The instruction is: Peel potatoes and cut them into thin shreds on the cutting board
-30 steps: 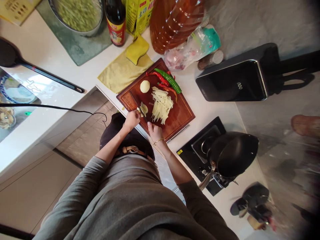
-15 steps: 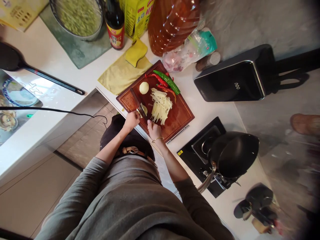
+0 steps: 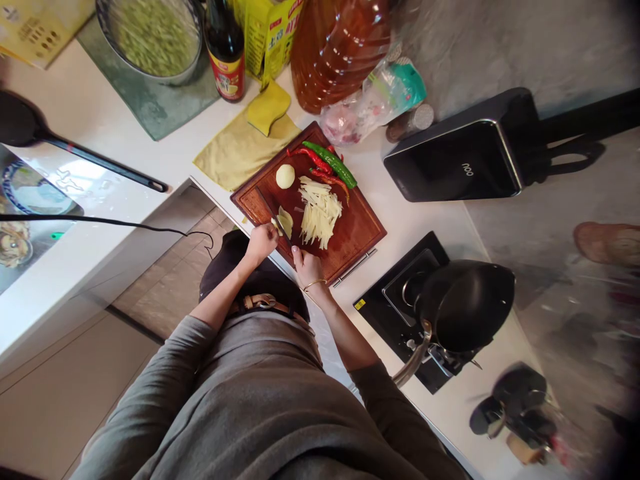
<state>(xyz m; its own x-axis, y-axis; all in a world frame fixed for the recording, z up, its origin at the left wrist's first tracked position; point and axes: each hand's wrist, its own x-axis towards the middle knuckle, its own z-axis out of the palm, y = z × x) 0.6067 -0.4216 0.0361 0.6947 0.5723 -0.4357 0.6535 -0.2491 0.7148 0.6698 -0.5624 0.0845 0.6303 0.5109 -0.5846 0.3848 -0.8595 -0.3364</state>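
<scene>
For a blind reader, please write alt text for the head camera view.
Seen from above, a person's left hand and right hand work at potato slices on a wooden cutting board, beside potato strips, chili peppers and a black pan.

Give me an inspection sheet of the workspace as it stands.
Surface: white counter bearing a wooden cutting board.
Job's things: potato slices, potato strips, peeled potato, chillies.
Clutter: yellow cloth, oil jug, sauce bottle.
Grips: left hand beside the slices, apparently holding a knife; right hand at the board's edge.
Cables: black cable.
Surroundings: black pan on a cooker.
</scene>
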